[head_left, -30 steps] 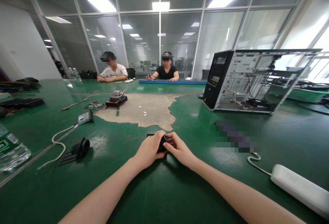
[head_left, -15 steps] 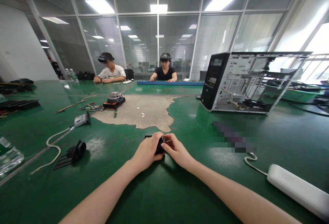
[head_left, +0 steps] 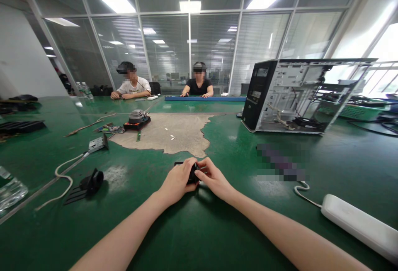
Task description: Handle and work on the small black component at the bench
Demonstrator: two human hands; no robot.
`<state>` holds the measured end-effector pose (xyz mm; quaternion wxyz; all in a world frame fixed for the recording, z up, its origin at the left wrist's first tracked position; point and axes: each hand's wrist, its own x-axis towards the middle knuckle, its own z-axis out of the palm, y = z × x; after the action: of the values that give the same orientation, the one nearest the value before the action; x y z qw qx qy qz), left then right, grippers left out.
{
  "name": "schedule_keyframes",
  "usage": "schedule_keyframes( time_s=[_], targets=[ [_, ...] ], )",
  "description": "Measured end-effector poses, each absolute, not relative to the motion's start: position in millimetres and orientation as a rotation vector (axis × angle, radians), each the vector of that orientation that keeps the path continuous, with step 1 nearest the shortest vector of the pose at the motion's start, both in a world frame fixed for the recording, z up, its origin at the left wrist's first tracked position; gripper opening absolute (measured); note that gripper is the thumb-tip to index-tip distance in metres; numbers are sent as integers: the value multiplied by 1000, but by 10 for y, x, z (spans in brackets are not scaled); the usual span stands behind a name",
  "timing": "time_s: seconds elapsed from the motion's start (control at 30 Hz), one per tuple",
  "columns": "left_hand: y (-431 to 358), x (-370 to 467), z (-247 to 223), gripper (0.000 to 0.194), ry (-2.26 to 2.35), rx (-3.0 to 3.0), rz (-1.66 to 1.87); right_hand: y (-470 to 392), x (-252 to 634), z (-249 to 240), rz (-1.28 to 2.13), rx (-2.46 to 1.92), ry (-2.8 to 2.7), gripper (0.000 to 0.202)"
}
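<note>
Near the middle of the green table, my left hand is wrapped round a small black part. My right hand has its thumb and fingers closed on the right side of the same part. Much of the part is hidden by my fingers, so its full shape cannot be made out. Beyond my hands lies a bare, pale patch of the tabletop. A black bracket-like piece rests to the left of my left hand.
An open computer case stands at the right. A white power strip with a cord lies at the lower right. Left are a clear bottle, a metal piece and a heatsink fan. Two people sit across the table.
The view has shifted slightly. Both hands stay on the black part, with only a very small change in the right fingers.
</note>
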<state>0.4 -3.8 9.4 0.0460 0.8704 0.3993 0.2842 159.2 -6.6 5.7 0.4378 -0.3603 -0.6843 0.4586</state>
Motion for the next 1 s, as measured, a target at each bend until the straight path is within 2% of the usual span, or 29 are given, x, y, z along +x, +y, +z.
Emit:
schedule_keyframes(
  time_s=[0.33,0.53,0.73,1.0],
  targets=[
    [-53,6,112,65,1234,2656,854,-102,1616,82,987,-847,-1820,22],
    [-46,11,104,63,1214,2657,881,-83,1605,61,1069,-858,-1740,13],
    [-48,6,115,63,1214,2649,871,-70,1592,44,1085,-956,-1706,24],
    [-45,10,104,64,1233,2652,857,-105,1605,101,1007,-853,-1775,18]
  ],
)
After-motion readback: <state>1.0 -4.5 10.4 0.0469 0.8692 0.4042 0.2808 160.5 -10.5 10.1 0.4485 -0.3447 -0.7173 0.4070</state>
